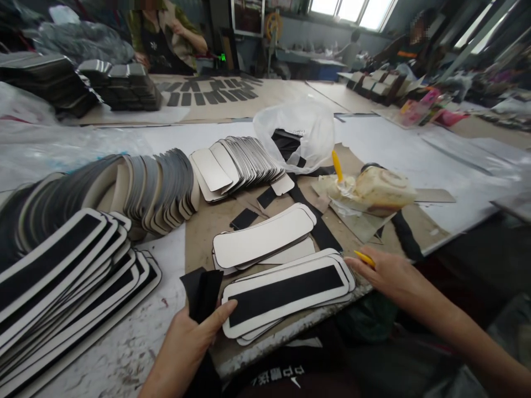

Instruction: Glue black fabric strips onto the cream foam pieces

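Note:
A small pile of pale, round-cornered panels lies at the table's near edge, its top panel (286, 293) bearing a black strip (290, 296). At its left end, my left hand (194, 337) grips a bundle of black strips (203, 293), thumb resting on the panel. My right hand (385, 271) is closed on a yellow-handled tool (365, 258), whose far end is hidden, with fingertips at the pile's right end. Just behind lie plain pale panels (265, 235). Black scraps (244, 219) are scattered farther back.
Panels with black strips (53, 243) are stacked at left, beside a long row of curved pieces (153, 188). Behind are fanned pale panels (211, 166) and a plastic bag (319, 132) of black pieces. A stained container (385, 188) stands at right near a yellow stick (337, 166). People work beyond.

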The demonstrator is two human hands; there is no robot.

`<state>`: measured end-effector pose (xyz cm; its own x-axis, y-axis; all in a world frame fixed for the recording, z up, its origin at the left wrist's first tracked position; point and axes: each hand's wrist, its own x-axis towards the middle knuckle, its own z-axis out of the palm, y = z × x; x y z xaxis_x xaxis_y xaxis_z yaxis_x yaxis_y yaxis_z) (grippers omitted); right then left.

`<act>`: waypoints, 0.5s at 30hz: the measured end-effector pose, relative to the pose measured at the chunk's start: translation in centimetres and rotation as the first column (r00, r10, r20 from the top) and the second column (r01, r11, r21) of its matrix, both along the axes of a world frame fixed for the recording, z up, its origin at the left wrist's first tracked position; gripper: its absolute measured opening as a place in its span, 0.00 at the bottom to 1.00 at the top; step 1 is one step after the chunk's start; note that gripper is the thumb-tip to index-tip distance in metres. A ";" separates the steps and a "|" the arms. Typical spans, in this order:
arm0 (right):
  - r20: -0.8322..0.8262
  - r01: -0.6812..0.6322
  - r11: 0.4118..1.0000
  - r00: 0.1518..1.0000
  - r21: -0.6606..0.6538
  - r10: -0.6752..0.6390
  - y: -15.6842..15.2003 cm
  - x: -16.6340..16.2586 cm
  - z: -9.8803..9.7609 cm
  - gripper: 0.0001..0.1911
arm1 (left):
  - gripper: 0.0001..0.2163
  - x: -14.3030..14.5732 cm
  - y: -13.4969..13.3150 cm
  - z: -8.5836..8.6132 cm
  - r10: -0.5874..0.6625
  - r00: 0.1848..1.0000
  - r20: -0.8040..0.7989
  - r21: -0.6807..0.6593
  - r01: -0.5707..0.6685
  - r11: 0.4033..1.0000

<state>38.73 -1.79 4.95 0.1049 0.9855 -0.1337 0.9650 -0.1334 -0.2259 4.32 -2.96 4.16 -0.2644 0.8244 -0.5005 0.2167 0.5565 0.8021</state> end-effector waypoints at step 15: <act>-0.494 -0.187 0.932 0.869 -0.309 0.010 0.9 -2.0 -1.9 0.21 | 0.12 -0.2 -0.2 -2.2 -0.148 0.982 0.113 0.083 0.140 0.987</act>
